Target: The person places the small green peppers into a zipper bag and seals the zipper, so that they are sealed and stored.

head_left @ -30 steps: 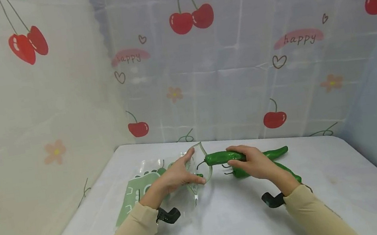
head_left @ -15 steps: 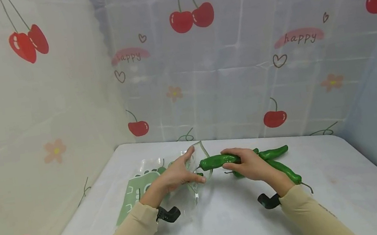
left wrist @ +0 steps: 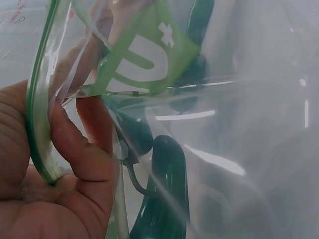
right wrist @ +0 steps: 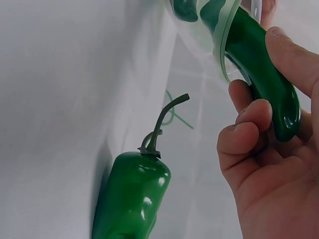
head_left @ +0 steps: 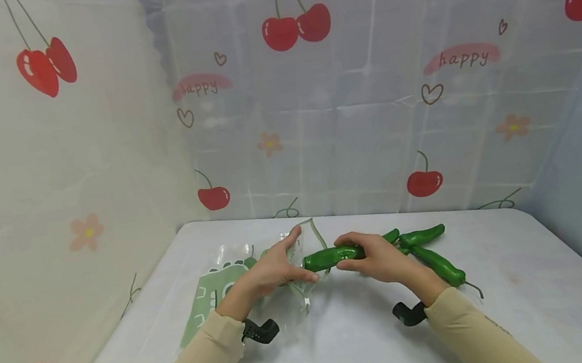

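Observation:
My right hand grips a long green chili pepper, thumb on one side and fingers curled on the other. The pepper's stem end is within the mouth of a clear zip bag with a green print. My left hand holds that mouth spread, and its curled fingers sit at the green zip edge in the left wrist view. More green peppers show through the plastic. In the right wrist view the held pepper slants past the bag's rim.
On the white table, several loose green peppers lie to the right, behind my right hand. One pepper with a curved stem is close below that hand in the right wrist view. A cherry-print curtain stands around the table.
My right hand has moved left and slightly toward me, bringing the pepper's stem end into the bag's mouth. The left hand has stayed nearly still at the bag.

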Motion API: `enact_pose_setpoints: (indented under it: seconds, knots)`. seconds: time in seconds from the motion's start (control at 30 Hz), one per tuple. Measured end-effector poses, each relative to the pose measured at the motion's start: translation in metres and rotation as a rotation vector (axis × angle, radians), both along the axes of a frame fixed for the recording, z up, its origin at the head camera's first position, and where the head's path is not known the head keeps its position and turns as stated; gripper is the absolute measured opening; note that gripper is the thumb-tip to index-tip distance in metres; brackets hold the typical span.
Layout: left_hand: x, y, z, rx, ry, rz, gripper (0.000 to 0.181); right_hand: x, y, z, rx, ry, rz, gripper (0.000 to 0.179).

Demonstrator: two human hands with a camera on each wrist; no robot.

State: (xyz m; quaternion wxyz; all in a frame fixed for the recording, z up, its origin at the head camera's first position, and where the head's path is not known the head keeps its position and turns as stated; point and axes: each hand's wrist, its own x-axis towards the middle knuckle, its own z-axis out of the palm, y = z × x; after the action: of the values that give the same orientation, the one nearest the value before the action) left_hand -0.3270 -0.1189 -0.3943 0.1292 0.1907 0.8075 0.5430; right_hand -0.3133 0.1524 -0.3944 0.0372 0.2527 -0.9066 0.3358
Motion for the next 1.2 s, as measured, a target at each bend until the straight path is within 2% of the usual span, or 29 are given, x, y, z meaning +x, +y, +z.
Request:
enact_pose_setpoints:
  seconds: [0.2, 0.7, 1.0, 1.2]
  knots:
    - [0.0, 0.001, -0.001, 0.003, -0.003, -0.007, 0.126, 0.0, -0.004, -0.002, 0.002, 0.0, 0.031, 0.043]
    - [-0.002, 0.0, -0.001, 0.012, -0.004, -0.019, 0.125, 0.003, -0.01, -0.006, 0.056, 0.001, 0.083, 0.049]
    - [-0.001, 0.0, 0.001, 0.012, 0.0, -0.005, 0.125, 0.003, -0.012, -0.004, 0.049, -0.011, 0.119, 0.048]
    - [0.0, 0.0, 0.001, 0.003, -0.012, 0.001, 0.124, 0.005, -0.012, -0.002, 0.051, -0.021, 0.101, 0.043]
